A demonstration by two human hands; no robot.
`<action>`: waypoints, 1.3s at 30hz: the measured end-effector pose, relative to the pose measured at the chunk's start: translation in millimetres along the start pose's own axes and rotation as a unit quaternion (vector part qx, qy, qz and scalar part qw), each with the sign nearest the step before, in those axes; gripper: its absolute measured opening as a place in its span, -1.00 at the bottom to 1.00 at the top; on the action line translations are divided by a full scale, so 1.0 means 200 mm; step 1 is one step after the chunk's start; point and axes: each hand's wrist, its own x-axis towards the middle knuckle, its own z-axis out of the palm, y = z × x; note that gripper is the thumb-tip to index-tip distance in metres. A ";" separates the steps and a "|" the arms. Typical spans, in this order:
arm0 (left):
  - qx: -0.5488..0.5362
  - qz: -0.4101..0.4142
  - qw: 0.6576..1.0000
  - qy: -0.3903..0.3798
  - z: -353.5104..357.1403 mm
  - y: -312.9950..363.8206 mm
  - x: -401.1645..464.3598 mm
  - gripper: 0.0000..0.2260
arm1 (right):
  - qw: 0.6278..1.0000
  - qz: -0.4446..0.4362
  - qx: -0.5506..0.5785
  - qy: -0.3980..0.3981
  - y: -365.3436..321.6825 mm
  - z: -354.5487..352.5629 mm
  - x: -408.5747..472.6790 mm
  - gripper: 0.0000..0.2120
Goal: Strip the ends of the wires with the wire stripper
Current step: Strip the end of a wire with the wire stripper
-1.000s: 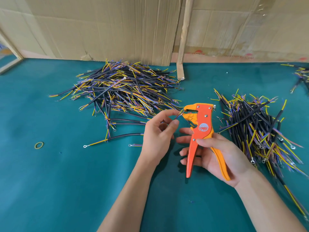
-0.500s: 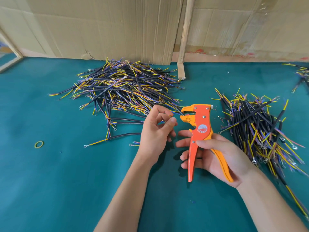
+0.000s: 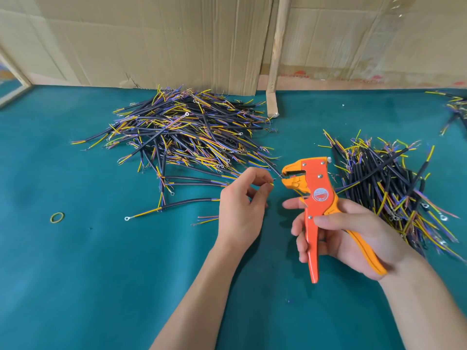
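So the wire stripper [image 3: 319,195] is upright-ish, tilted a bit, with its orange-and-yellow head pointing left and the mouth open just a crack. The right hand [image 3: 353,231] grips it around the two handles, thumb lying across the front of the orange handle and the other fingers curled round from behind, so the jaws sit well above and left of the grip and the handle tips poke out below the palm. Right at the mouth there's a thin yellow wire end [image 3: 274,182], pinched between thumb and forefinger of the left hand [image 3: 242,205]; the bare tip reaches the jaw opening, though I can't tell if it's actually clamped in there or just touching. The rest of that wire is hidden behind the left hand. Behind the left hand is a big messy pile of wires [image 3: 187,137], black sheaths with yellow, blue and purple cores, a few strays lying loose nearer the wrist. Another pile [image 3: 389,188] sits just right of the stripper. Everything's on a teal table mat [image 3: 101,286], with a small yellow rubber band [image 3: 57,217] off to the left and cardboard sheets [image 3: 151,39] propped along the back.
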 end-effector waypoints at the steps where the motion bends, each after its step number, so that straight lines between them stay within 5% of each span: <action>1: 0.009 0.002 1.000 0.004 0.00 0.00 0.00 -0.81 | 1.000 0.001 0.000 0.002 0.00 0.00 0.00 -0.44; 19: 0.065 0.027 0.997 0.013 0.00 0.01 -0.02 -0.90 | 0.997 0.009 0.066 0.038 0.00 -0.01 0.00 -0.42; 31: 0.113 0.078 0.989 0.056 0.01 -0.02 -0.02 -0.78 | 0.996 0.037 0.063 0.056 0.01 0.09 0.02 -0.36; 39: 0.147 0.097 0.983 0.048 0.00 -0.02 -0.03 -0.82 | 0.997 0.020 0.042 0.068 0.02 0.12 0.03 -0.66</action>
